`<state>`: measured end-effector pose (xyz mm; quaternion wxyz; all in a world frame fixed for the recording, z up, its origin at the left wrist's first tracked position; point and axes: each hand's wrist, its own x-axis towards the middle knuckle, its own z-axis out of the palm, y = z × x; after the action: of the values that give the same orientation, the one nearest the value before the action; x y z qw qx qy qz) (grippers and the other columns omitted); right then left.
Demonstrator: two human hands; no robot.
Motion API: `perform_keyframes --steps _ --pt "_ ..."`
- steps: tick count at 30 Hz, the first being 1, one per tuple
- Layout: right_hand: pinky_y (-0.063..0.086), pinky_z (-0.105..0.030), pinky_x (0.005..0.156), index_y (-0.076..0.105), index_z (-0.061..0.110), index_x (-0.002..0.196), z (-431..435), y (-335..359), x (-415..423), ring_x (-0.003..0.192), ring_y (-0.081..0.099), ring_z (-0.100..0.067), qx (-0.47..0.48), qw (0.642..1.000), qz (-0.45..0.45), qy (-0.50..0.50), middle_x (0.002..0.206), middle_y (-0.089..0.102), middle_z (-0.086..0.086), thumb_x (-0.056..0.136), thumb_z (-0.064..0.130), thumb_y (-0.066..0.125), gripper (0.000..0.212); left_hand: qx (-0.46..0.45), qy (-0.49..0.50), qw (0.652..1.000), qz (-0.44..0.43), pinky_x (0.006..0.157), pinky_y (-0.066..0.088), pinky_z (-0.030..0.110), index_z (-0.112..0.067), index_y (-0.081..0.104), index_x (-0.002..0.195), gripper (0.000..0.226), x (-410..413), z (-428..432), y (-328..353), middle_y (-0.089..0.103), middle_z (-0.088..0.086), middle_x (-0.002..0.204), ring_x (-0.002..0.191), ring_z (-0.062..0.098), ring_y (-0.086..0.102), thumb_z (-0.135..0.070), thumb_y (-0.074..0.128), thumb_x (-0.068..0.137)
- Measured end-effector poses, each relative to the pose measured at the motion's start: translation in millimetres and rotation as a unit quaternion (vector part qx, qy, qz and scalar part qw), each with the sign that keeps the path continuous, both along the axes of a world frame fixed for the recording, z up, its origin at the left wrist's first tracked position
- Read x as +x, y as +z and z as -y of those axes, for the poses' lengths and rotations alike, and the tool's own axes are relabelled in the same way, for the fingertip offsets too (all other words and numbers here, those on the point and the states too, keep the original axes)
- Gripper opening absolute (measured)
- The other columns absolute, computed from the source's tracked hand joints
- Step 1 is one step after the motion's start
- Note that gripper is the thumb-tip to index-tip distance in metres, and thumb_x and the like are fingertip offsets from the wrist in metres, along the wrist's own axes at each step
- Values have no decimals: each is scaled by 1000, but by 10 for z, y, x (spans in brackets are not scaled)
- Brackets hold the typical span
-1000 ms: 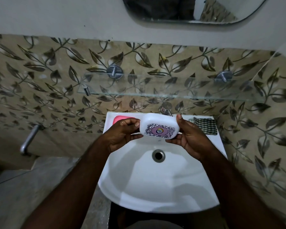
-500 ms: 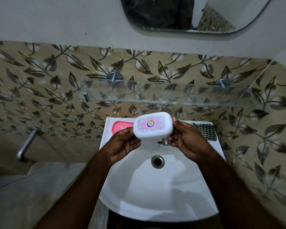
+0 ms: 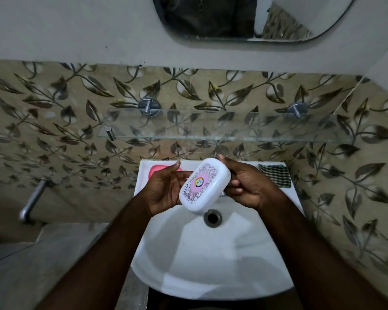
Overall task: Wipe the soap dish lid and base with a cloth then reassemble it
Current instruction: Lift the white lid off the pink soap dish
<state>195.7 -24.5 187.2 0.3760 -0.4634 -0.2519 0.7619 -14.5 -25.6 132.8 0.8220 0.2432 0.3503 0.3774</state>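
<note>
Both hands hold the white soap dish lid [image 3: 205, 185] above the sink, its patterned pink top facing me and turned diagonally. My left hand [image 3: 164, 189] supports its left side from below. My right hand [image 3: 244, 184] grips its right end, thumb at the top corner. The pink soap dish base [image 3: 155, 170] lies on the sink's back ledge at the left, partly hidden by my left hand. A dark checked cloth [image 3: 276, 175] lies on the ledge at the right, untouched.
The white sink [image 3: 211, 260] with its drain [image 3: 212, 217] is below my hands. A glass shelf [image 3: 211, 126] juts out from the leaf-patterned tiles above. A metal tap [image 3: 31, 202] sticks out at the left wall. A mirror [image 3: 244, 19] hangs above.
The lid has rotated from level to diagonal and come down a little toward the drain. Both hands still hold it. The camera view has tilted slightly.
</note>
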Motion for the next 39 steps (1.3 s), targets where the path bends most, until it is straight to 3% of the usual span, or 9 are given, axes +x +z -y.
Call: perform_keyframes --steps 5,10,14,21,27,31,33,37,39 --pt "20 -11 28 56 16 74 -34 -38 -6 30 30 -3 -1 999 -19 -41 47 44 4 96 33 53 28 -34 23 999 21 65 59 32 2 73 98 28 165 28 66 74 17 95 81 24 74 -16 57 82" --pt "33 -18 37 61 16 84 57 -119 100 41 47 -8 39 998 -33 -26 63 57 0 98 26 50 21 -46 48 990 122 79 58 37 8 66 114 68 223 62 17 68 22 116 101 28 70 -12 91 54" --pt "40 -19 40 57 11 88 80 -115 96 45 51 -10 64 996 -61 -19 61 56 0 97 12 49 12 -45 75 984 156 78 59 38 8 67 112 62 287 104 27 69 23 115 101 29 70 -10 88 56" --pt "44 -21 40 56 7 87 71 -36 39 46 56 -13 81 992 -91 -20 61 56 -5 97 9 49 12 -15 126 990 53 66 60 30 -4 78 91 34 270 41 104 76 12 97 83 20 74 -26 53 83" --pt "46 -24 44 52 9 80 148 160 75 49 59 -16 172 983 -64 9 58 57 -4 95 5 52 16 -10 165 984 -65 56 56 26 -7 68 95 28 135 46 -28 72 8 85 67 18 70 -29 54 85" --pt "47 -24 54 56 17 84 346 -25 -20 55 60 -14 381 913 142 -13 63 64 1 94 -2 52 22 -48 195 975 -94 67 54 30 -11 63 93 25 -34 36 -190 73 6 78 63 17 71 -31 48 95" --pt "47 -21 63 54 27 83 485 -316 -81 63 61 -4 431 858 267 82 69 66 13 91 1 48 28 -58 215 969 -104 71 50 33 -13 63 90 24 -109 43 -252 72 5 80 65 17 72 -31 47 95" --pt "41 -10 61 57 19 87 655 -430 -67 64 60 3 470 823 313 64 72 63 16 94 4 51 18 -61 241 961 -117 77 49 34 -15 63 87 24 -245 72 -329 74 2 77 76 17 70 -32 48 95" --pt "48 -23 60 56 19 86 637 -509 -89 61 57 -2 482 802 347 63 71 60 15 93 12 49 12 -53 240 959 -140 79 48 34 -16 63 88 23 -265 105 -351 74 2 79 84 19 67 -33 48 95"
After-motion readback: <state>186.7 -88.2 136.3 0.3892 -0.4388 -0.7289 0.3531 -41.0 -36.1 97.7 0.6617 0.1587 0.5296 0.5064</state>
